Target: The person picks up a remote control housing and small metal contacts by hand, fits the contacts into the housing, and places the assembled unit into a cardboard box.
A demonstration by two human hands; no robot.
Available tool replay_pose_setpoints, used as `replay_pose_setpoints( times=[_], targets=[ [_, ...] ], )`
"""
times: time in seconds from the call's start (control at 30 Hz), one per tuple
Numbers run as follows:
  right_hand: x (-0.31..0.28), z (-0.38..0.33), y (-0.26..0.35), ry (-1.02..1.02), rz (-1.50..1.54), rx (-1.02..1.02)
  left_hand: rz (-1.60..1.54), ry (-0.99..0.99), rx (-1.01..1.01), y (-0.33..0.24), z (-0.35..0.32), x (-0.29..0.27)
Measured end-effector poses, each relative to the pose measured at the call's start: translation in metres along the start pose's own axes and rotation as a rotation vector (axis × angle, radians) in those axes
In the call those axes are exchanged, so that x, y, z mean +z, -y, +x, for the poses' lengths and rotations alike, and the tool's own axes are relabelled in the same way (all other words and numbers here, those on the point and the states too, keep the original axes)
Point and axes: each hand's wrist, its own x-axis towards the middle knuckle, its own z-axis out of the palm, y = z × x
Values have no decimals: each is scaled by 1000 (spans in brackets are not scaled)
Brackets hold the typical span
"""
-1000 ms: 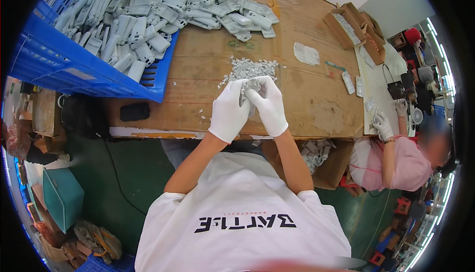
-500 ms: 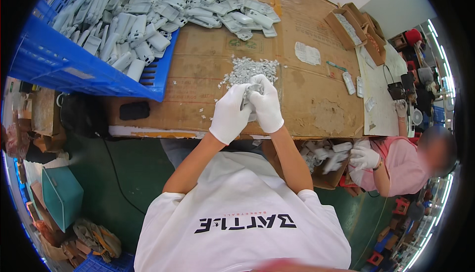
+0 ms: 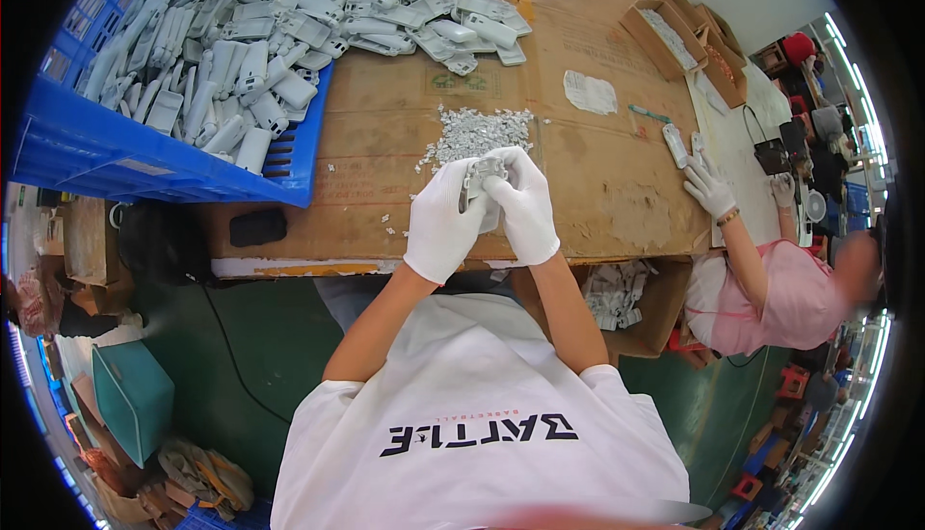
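Both my hands wear white gloves and meet over the near edge of a cardboard-covered table [image 3: 597,164]. My left hand [image 3: 443,226] and my right hand [image 3: 525,207] together grip one small grey plastic part [image 3: 479,175], held upright between the fingertips. Just beyond the hands lies a heap of small grey plastic scraps [image 3: 477,132]. Farther back a large pile of grey plastic parts [image 3: 289,19] spreads over the table and into a blue crate [image 3: 145,159] at the left.
A black object [image 3: 257,226] lies on the table's near left corner. Open cardboard boxes [image 3: 689,34] stand at the far right. A co-worker in pink [image 3: 771,284] sits at the right, one gloved hand [image 3: 708,186] on the table. A carton of grey parts [image 3: 617,294] sits below the table.
My hands have stayed at the same spot, turning the grey part between them. The co-worker's gloved hand has moved from under the table's edge up onto the tabletop.
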Motion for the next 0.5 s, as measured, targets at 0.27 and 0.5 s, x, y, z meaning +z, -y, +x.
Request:
replay_pose_setpoints(
  times=[0.27,0.5],
  targets=[
    [-10,6,-21,0,54,-25,72,14,35,4,0,6],
    [-9,2,-37,-262,-259,-231,76,36,9,2,11,16]
  ],
)
